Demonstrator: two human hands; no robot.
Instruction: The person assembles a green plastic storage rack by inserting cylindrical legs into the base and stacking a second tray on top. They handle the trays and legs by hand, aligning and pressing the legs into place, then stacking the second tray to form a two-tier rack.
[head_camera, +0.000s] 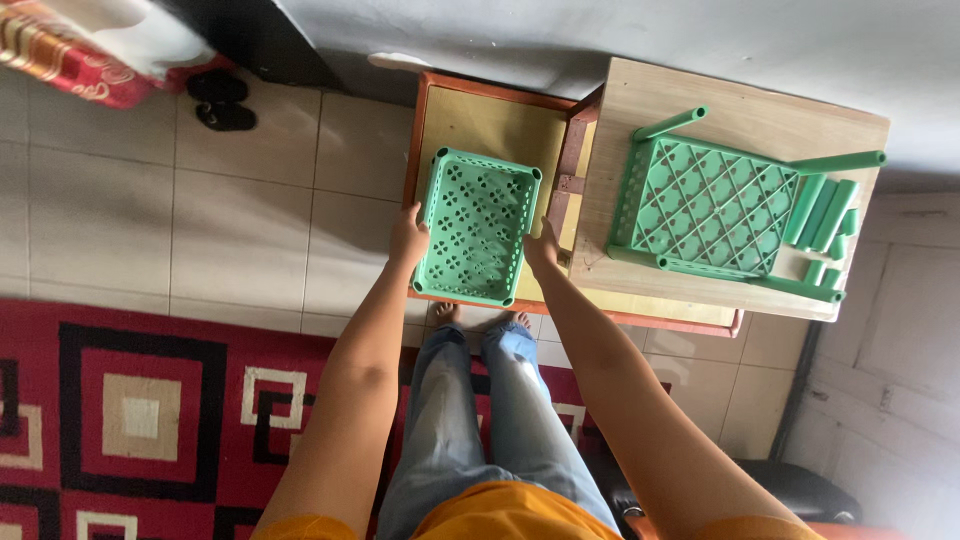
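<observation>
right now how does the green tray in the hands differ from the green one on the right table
The held tray has flower-shaped holes in its base; the tray on the wooden table has a diamond lattice. The held tray carries no poles and is gripped by the left hand and right hand; the other has green poles sticking out at its corners and nobody touches it. It also looks larger. Both are the same green plastic and rectangular.

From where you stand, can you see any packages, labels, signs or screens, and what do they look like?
None in view: no package, label, sign or screen.
Nearest such thing: a green plastic basket tray with a perforated bottom, rectangular, held between the left hand and right hand over a low yellow-topped table.
</observation>
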